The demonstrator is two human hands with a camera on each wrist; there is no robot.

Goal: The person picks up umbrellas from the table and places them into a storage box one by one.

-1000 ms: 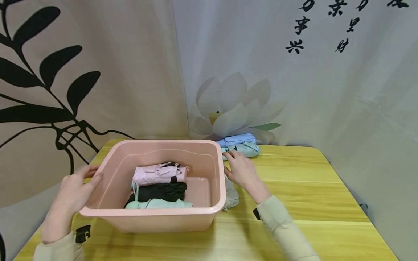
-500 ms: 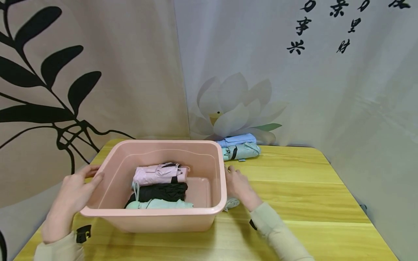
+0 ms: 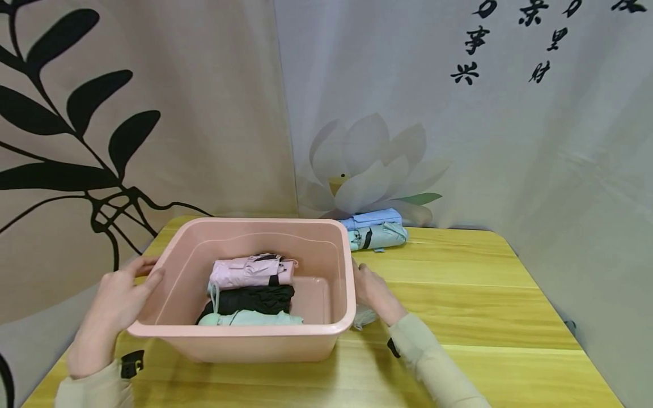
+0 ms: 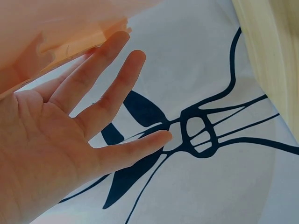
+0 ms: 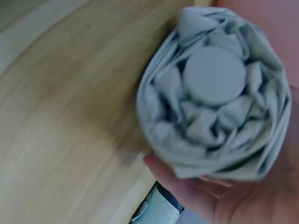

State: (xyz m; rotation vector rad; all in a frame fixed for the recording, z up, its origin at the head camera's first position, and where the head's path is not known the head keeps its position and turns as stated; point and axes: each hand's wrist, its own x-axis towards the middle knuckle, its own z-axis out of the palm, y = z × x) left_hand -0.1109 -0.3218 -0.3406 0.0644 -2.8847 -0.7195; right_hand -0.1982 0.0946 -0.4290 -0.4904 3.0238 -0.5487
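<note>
A pink plastic bin (image 3: 240, 333) stands on the table with folded umbrellas inside: a lilac one (image 3: 245, 273), a black one (image 3: 260, 299) and a mint one (image 3: 255, 318). My left hand (image 3: 119, 294) touches the bin's left rim; its fingers (image 4: 110, 100) are fairly straight and spread in the left wrist view. Just outside the bin's right wall, my right hand (image 3: 374, 292) holds a grey-green folded umbrella (image 5: 215, 116), mostly hidden by the hand and bin in the head view. The right wrist view shows that umbrella's round end, with fingers and palm around one side.
Behind the bin's right rear corner, a blue folded umbrella (image 3: 377, 218) and a light teal one (image 3: 382, 236) lie on the wooden table (image 3: 459, 294). A printed curtain (image 3: 510, 141) hangs along the table's back.
My right hand has moved down and nearer, from beside the teal umbrella to the grey-green umbrella, and has taken hold of it. The left hand stays at the bin's rim.
</note>
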